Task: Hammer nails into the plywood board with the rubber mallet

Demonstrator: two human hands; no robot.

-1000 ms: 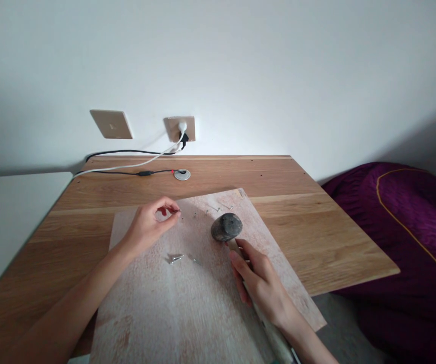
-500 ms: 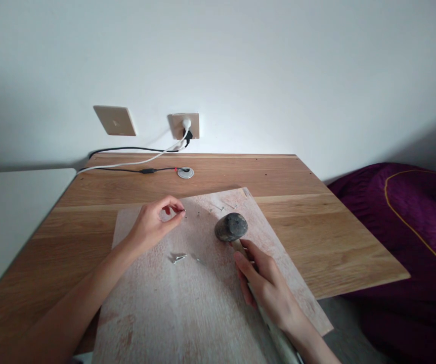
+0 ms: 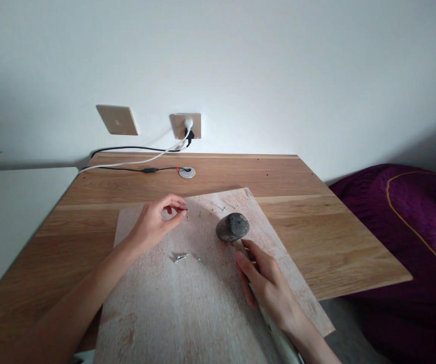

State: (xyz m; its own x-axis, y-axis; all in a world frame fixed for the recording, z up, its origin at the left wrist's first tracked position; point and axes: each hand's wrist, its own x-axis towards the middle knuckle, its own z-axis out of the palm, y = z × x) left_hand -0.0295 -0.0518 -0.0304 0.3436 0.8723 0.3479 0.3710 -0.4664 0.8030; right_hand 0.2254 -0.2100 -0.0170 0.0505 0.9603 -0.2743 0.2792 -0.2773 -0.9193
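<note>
My left hand (image 3: pixel 161 217) is closed in a pinch over the far left part of a whitish, worn wooden board (image 3: pixel 153 308). Between thumb and fingertips shows the tip of a small screw, mostly hidden. My right hand (image 3: pixel 265 278) wraps around the pale handle of a mallet (image 3: pixel 233 226); its dark rounded head hovers over the board. Right of my left fingertips, a row of several small silver screws (image 3: pixel 223 208) stands in the board, toward its far edge. Loose screws (image 3: pixel 180 258) lie nearer me, between my hands.
The board lies on a wooden desk (image 3: pixel 347 242). Black and white cables (image 3: pixel 127 164) run along the desk's back to a wall socket (image 3: pixel 182 125). A white panel (image 3: pixel 20 212) stands at left. Purple fabric (image 3: pixel 423 242) bulges beyond the desk's right edge.
Almost nothing differs. The whole view has shifted slightly; both hands keep their grips, and the mallet stays above the board.
</note>
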